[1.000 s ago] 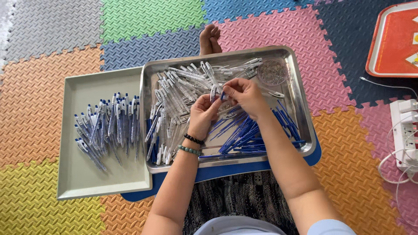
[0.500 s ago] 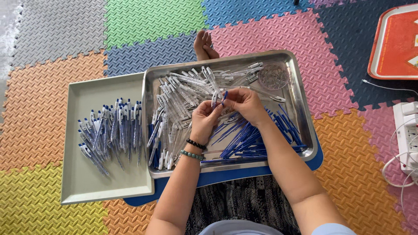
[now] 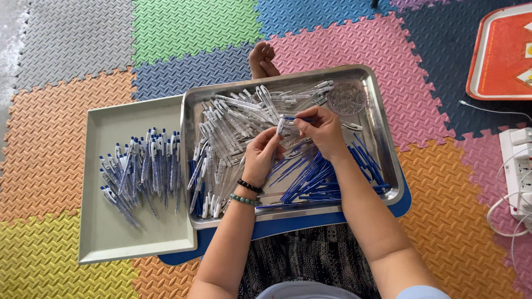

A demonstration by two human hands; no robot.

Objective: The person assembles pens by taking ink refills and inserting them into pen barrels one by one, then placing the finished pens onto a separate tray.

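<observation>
2 trays: steel tray (image 3: 382, 138) w/ clear barrels, blue refills, small dish (image 3: 347, 98); grey tray (image 3: 111, 232) w/ finished pens. Left hand (image 3: 260, 158) + right hand (image 3: 321, 130) together, pinching one pen (image 3: 281, 125).

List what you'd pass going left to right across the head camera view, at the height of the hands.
Grey tray → assembled pens → steel tray → clear pen barrels → left hand → right hand → power strip.
</observation>
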